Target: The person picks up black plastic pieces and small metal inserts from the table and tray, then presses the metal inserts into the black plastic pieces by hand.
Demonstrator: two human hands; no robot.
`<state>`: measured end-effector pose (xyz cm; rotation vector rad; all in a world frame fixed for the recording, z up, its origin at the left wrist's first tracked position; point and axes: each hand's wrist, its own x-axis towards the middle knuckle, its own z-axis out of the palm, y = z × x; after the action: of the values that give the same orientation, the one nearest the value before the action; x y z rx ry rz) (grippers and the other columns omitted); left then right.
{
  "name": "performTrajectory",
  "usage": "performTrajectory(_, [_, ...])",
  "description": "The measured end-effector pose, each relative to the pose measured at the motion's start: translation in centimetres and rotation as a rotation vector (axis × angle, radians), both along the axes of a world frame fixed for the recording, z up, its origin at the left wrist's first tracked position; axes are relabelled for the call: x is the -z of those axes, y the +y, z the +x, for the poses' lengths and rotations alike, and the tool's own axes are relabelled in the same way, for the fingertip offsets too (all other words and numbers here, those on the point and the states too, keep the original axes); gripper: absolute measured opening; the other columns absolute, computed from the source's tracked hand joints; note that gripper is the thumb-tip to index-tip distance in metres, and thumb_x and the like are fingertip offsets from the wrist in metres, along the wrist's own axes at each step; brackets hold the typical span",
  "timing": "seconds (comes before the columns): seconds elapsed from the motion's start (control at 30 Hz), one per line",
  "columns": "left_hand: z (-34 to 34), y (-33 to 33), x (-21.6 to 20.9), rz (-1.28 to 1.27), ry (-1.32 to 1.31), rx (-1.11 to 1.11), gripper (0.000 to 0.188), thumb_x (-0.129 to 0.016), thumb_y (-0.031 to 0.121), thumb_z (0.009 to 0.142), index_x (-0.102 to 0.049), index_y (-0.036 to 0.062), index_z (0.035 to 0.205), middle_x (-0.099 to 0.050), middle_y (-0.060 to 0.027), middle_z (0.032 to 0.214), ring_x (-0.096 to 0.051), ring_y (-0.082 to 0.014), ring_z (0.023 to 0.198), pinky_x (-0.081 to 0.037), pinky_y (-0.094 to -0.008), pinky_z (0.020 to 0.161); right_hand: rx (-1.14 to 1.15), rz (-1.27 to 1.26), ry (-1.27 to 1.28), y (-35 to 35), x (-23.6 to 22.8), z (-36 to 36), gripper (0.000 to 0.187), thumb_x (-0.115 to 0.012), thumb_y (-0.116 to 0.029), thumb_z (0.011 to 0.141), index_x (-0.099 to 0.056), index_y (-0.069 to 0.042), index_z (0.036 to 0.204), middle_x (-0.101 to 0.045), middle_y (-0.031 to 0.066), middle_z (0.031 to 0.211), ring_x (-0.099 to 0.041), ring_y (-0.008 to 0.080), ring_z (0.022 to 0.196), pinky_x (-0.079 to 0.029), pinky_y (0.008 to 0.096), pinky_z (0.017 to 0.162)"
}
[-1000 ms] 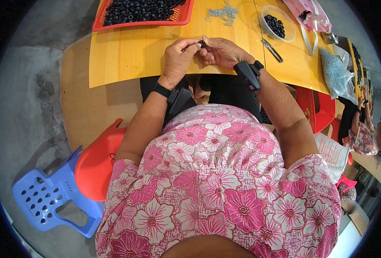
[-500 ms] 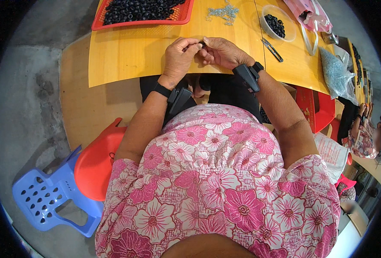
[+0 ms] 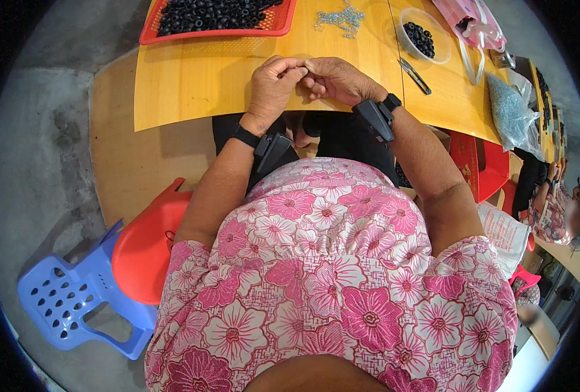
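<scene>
Black ring-shaped pieces (image 3: 211,16) lay heaped in one red tray (image 3: 238,34) on the far side of the yellow tabletop (image 3: 205,91), too many and too jumbled for me to count. To the right, one clear round tub (image 3: 442,47) held a smaller cluster of similar black pieces. Two hands met over the near part of the tabletop: the left hand (image 3: 273,88) and the right hand (image 3: 342,81) each had a grip pinched at the fingertips on one small dark piece (image 3: 307,70), mostly hidden from me. One scattered pile of silvery bits (image 3: 345,21) lay between tray and tub, and one cutter (image 3: 414,77) near the tub. One clear plastic bag (image 3: 512,114) of bluish-silver bits sat at the right edge; one pink bag (image 3: 466,19) was beyond it. Lower down, one red box (image 3: 493,166) bore gold marks, and one white sack (image 3: 502,228) bore print too small to read. Two plastic seats stood at the left: a blue seat (image 3: 97,277) and a red seat (image 3: 146,255).
</scene>
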<state>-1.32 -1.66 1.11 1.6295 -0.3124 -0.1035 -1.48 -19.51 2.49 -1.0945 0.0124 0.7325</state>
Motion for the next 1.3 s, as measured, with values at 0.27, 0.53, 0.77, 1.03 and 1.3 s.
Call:
performTrajectory(0.27, [-0.3,-0.1,-0.7,0.068,-0.052,-0.008,0.017,-0.067,0.009,0.081,-0.066,-0.0004,0.095,-0.058,-0.0021,0.082,-0.055,-0.0091,0.072,-0.048,-0.0221,0.066,0.004,-0.011,-0.014,-0.4,0.4,0.0,0.04,-0.053,-0.04,0.092,-0.058,-0.002,0.103,-0.052,-0.0005,0.074,-0.052,0.0128,0.069,-0.049,0.0282,0.071])
performTrajectory(0.53, [-0.2,-0.2,-0.2,0.12,-0.111,-0.052,0.014,-0.069,0.008,0.079,-0.066,-0.0008,0.089,-0.056,-0.0024,0.078,-0.053,-0.0097,0.069,-0.047,-0.0224,0.063,-0.008,-0.01,-0.024,-0.2,0.0,-0.1,0.04,-0.053,-0.042,0.092,-0.058,-0.003,0.098,-0.05,-0.0006,0.072,-0.051,0.0117,0.069,-0.048,0.0287,0.07])
performTrajectory(0.77, [-0.4,-0.3,-0.6,0.107,-0.131,-0.082,0.012,-0.07,0.005,0.075,-0.066,-0.0008,0.084,-0.058,-0.0046,0.076,-0.057,-0.0128,0.067,-0.049,-0.0244,0.061,0.001,-0.062,0.0,-0.3,-0.3,-0.1,0.039,-0.052,-0.042,0.092,-0.058,-0.003,0.099,-0.056,0.0013,0.078,-0.052,0.011,0.069,-0.049,0.0289,0.071])
performTrajectory(1.03, [-0.3,-0.2,-0.1,0.092,-0.126,-0.071,0.013,-0.069,0.008,0.079,-0.066,-0.0007,0.089,-0.055,-0.0021,0.077,-0.054,-0.0104,0.069,-0.047,-0.0226,0.062,0.001,-0.05,-0.016,-0.4,-0.4,-0.2,0.038,-0.052,-0.039,0.093,-0.058,-0.002,0.098,-0.057,0.0025,0.076,-0.05,0.0098,0.063,-0.05,0.0291,0.07])
performTrajectory(1.3, [-0.4,-0.2,-0.6,0.135,-0.095,-0.074,0.017,-0.069,0.01,0.079,-0.067,0.0006,0.093,-0.055,-0.0026,0.079,-0.055,-0.0113,0.071,-0.047,-0.0228,0.064,0.051,0.026,-0.069,0.1,-0.3,-0.6,0.037,-0.053,-0.038,0.093,-0.058,-0.001,0.096,-0.051,0.0007,0.067,-0.049,0.0118,0.062,-0.048,0.0303,0.069])
